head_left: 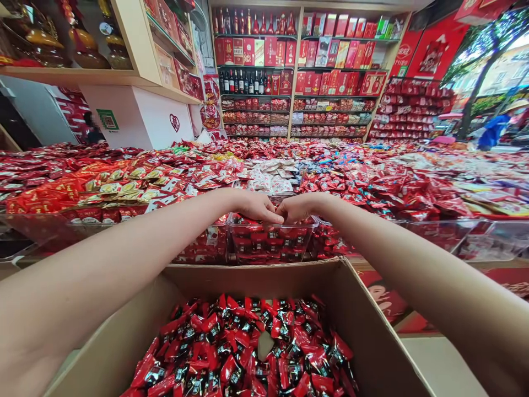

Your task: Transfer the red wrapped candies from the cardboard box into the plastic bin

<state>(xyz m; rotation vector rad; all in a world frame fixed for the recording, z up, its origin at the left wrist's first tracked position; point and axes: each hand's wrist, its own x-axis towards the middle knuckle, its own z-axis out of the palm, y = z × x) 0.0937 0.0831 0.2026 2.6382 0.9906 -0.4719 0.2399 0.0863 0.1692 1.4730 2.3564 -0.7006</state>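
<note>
Shelves (300, 27) stand beyond the clear bin (243, 225); your left hand (257, 207) and right hand (296, 208) curl over its candies (273, 243), grasp indiscernible, so work low, gently.

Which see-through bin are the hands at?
The clear bin beyond the middle of the cardboard box. It alone has the left hand and right hand at its top.

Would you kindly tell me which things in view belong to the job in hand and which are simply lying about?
In use:
- left hand and right hand, together at the clear bin
- open cardboard box
- its red-and-black packets

Lying about:
- white packets
- dark bottles
- QR-code sign
</note>
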